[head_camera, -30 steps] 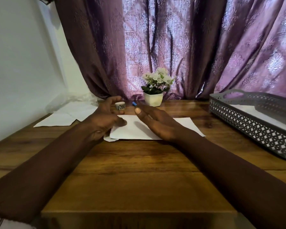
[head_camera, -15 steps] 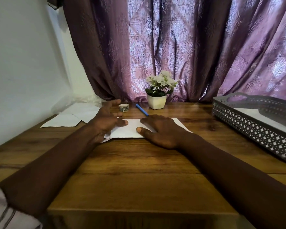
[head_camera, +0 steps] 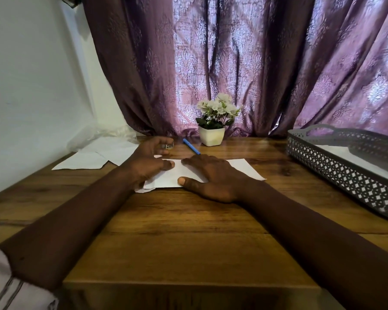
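Right hand (head_camera: pixel 213 177) flat, fingers straight, pressing white paper (head_camera: pixel 244 170), left hand (head_camera: pixel 149 163) relaxed, thumb resting on paper

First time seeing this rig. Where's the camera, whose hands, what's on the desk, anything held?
No machine here: a person works with bare hands. One wide-angle camera on their head looks forward and down, so there is only this one view. The left hand and right hand rest open on a white sheet of paper on the wooden table; nothing is gripped. Behind them are a blue pen, a small roll by the left fingers, and a potted plant. Loose papers lie far left. A grey perforated tray stands at the right, before a purple curtain.
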The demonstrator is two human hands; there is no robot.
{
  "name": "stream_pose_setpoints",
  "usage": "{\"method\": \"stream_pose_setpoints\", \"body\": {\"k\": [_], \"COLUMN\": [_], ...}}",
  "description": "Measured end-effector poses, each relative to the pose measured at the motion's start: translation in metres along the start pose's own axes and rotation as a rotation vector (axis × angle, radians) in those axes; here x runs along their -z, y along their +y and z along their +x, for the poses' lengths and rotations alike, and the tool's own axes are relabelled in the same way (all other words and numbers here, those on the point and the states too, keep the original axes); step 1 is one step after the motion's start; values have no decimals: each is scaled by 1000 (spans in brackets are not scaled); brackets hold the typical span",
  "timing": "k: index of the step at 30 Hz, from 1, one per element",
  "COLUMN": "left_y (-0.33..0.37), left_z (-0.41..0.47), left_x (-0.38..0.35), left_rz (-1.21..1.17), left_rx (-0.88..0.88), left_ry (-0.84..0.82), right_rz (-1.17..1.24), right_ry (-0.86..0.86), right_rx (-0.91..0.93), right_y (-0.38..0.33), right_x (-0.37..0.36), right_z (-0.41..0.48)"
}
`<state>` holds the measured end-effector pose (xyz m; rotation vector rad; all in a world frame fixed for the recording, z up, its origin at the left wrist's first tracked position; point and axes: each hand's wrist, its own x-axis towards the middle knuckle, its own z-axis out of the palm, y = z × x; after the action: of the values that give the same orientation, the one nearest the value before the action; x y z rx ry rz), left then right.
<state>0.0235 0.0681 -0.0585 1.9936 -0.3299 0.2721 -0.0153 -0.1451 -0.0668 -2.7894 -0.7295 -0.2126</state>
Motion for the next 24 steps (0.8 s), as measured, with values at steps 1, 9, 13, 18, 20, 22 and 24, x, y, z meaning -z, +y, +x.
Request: {"method": "stream_pose_setpoints", "body": {"k": [1,9,13,18,20,22,24], "left_y": [0,-9,-6,3,0,-4,-4], "left_z": [1,0,-2,-5,-4,-4,-3], "left_x": [4,49,47,37,38,41,45], "left_rz": [208,742,470,61,184,310,334], "left_rx": [-81,180,244,308,274,240,223], "left_ry": [47,234,199,247,174,67,-11], "right_rz": [0,-70,-64,-51,-46,-46,-42], "right_ry": [-17,-86,-73,-76,-81,-81,-78], "right_rx": [-7,-106,-118,-128,-130,-128,-130], "right_y": [0,0,2,1,1,0,0], "right_x": [0,1,0,0,1,2,2], "right_z": [0,2,2,2,1,0,0]}}
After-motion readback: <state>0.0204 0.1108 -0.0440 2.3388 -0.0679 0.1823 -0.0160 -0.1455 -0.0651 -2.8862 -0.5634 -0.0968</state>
